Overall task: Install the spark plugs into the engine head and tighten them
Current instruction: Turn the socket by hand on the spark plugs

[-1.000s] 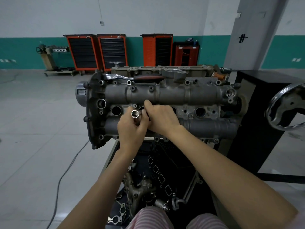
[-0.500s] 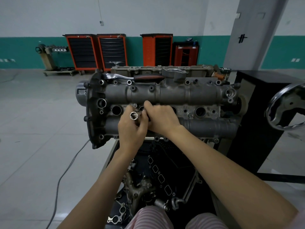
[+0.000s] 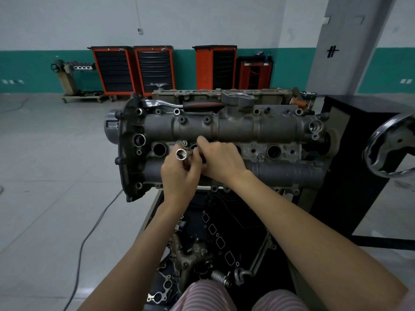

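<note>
A workshop with a grey tiled floor (image 3: 56, 176) and orange tool cabinets (image 3: 132, 70) along a green-banded wall. An engine head (image 3: 258, 129) sits on a stand. At its middle row of plug holes, the left hand (image 3: 179, 178) curls around a shiny socket (image 3: 181, 154), open end up. The right hand (image 3: 221, 160) pinches something dark beside it; what, I cannot tell. A ratchet (image 3: 186, 105) lies along the head's far edge.
</note>
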The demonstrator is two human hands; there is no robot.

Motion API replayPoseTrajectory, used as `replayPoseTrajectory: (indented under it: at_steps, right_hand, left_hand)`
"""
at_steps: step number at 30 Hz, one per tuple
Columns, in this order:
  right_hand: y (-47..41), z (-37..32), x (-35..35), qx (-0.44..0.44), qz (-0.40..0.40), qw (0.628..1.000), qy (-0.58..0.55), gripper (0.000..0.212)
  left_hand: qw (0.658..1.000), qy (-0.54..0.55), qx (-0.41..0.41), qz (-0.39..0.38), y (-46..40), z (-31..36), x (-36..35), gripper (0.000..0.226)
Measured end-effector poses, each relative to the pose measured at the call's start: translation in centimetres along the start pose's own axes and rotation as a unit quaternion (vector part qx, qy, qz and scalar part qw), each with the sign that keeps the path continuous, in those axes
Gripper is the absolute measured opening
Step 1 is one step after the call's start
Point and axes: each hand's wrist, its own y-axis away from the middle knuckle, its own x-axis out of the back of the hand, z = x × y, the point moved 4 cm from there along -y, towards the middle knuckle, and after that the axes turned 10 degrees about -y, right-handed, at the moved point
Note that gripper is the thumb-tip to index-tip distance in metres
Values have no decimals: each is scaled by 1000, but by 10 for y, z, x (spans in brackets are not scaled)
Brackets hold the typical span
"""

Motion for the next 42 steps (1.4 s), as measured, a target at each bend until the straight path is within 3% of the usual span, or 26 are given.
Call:
replayPoseTrajectory:
  at_steps: [8,14,17,21,28,33,42]
  right_hand:
    - [0,0,3,0,40,999,-1,13]
    - [2,-4,9,12,83,996,-28,17]
    - [1,-2,4,9,54,999,4,20]
    - [1,-1,-2,11,17,1000,16,21]
    - [1,-4,9,-3,58,998,-28,7]
    - [2,-2,3,-3,9,1000,0,15]
    - [2,-1,-1,7,-2,1000,10,19]
  left_hand:
    - [999,-35,-7,-13,0,2,-1,47]
    - [998,-51,-33,-3,-1,6,1,37]
    - [1000,-4,-4,-12,0,4,2,29]
    - [1000,7,10,-17,0,1,1,44]
    - [1000,-22,7,-16,-2,2,0,54]
    - [999,-33,-4,-16,-1,4,1,37]
    - [1000,-20,5,-18,0,2,-1,38]
